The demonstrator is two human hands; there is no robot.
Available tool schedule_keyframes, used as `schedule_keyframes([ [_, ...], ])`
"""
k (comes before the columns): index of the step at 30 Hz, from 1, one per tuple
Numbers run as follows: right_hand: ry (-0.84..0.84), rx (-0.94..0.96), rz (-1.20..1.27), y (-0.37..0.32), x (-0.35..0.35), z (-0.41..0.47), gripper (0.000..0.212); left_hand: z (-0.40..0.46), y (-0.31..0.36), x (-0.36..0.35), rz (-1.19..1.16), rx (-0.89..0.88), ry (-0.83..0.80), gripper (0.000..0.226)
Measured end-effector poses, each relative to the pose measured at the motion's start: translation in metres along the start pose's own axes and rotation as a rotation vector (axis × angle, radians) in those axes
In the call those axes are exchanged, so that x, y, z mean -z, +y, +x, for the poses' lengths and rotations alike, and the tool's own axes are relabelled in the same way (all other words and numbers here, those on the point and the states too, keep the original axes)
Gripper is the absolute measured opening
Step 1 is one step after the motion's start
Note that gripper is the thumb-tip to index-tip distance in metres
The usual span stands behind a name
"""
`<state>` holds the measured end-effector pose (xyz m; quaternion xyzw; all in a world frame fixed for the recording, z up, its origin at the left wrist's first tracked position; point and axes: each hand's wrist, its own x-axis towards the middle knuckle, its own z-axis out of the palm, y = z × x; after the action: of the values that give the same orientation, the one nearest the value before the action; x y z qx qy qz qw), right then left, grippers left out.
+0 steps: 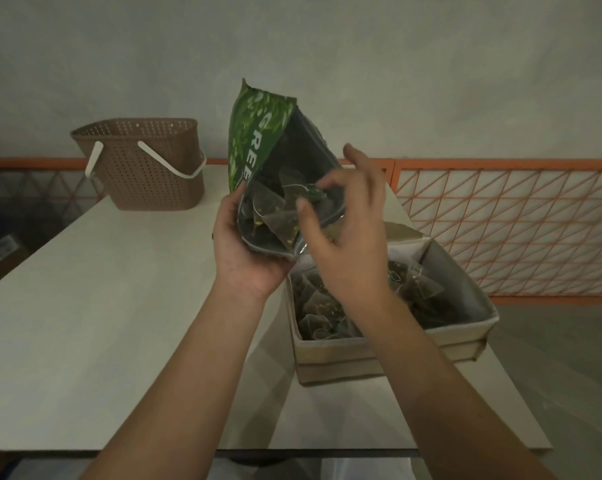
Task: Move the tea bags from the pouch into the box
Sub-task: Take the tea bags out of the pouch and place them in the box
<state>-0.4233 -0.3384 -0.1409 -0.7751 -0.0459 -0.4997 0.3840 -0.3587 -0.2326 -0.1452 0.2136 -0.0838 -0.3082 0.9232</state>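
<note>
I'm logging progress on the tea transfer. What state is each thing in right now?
Green foil pouch: open, tilted, tea bags still inside.
Pyramid tea bags in pouch: several left.
Beige cardboard box: open, on the white table, partly filled with tea bags.
Left hand: grips the pouch's lower edge.
Right hand: at the pouch mouth, pinching a tea bag's tag.
Brown perforated plastic basket: upright, white handle down.
</note>
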Motion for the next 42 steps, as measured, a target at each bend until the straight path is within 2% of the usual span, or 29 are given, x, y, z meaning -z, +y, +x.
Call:
schedule_keyframes([
  [2,-0.086,-0.023,-0.143,-0.001,0.0,-0.007,0.025,-0.001,-0.002,0.001,-0.007,-0.017,0.012,0.066],
  [6,-0.201,-0.085,-0.5,-0.001,-0.005,-0.017,0.042,-0.001,-0.006,0.003,-0.003,-0.076,0.055,0.066],
  [9,-0.197,-0.077,-0.568,-0.001,-0.002,-0.018,0.031,-0.002,-0.007,0.003,0.008,-0.06,0.072,0.063],
  [11,-0.186,-0.09,-0.486,0.001,0.002,-0.017,0.021,-0.004,-0.008,0.002,0.022,-0.039,0.077,0.063],
  [15,-0.097,-0.239,-0.097,0.001,0.018,-0.013,0.013,-0.004,-0.009,0.001,-0.001,-0.04,0.085,0.066],
  [18,-0.059,-0.409,0.072,-0.002,0.038,-0.012,0.011,-0.002,-0.009,0.004,-0.028,-0.038,0.086,0.06],
  [21,0.026,-0.481,0.27,-0.001,0.055,-0.012,0.011,0.0,-0.011,0.005,-0.05,-0.051,0.091,0.055],
  [25,0.134,-0.508,0.409,0.004,0.071,-0.016,0.006,0.002,-0.015,0.002,-0.051,-0.062,0.079,0.041],
  [28,0.168,-0.561,0.432,0.009,0.081,-0.019,0.008,0.003,-0.016,0.002,-0.049,-0.075,0.074,0.05],
  [31,0.111,-0.595,0.324,0.021,0.089,-0.021,0.005,0.002,-0.017,0.001,-0.044,-0.077,0.032,0.056],
  [34,-0.212,-0.588,-0.006,0.039,0.091,-0.027,0.005,0.003,-0.018,0.002,-0.028,-0.071,0.022,0.061],
  [38,-0.532,-0.513,-0.45,0.045,0.087,-0.032,0.003,0.001,-0.02,-0.002,-0.05,-0.055,0.028,0.046],
  [40,-0.564,-0.486,-0.589,0.043,0.085,-0.031,0.009,0.0,-0.02,-0.003,-0.052,-0.058,0.037,0.042],
  [42,-0.563,-0.498,-0.595,0.044,0.084,-0.031,0.016,-0.002,-0.019,-0.004,-0.046,-0.066,0.034,0.043],
])
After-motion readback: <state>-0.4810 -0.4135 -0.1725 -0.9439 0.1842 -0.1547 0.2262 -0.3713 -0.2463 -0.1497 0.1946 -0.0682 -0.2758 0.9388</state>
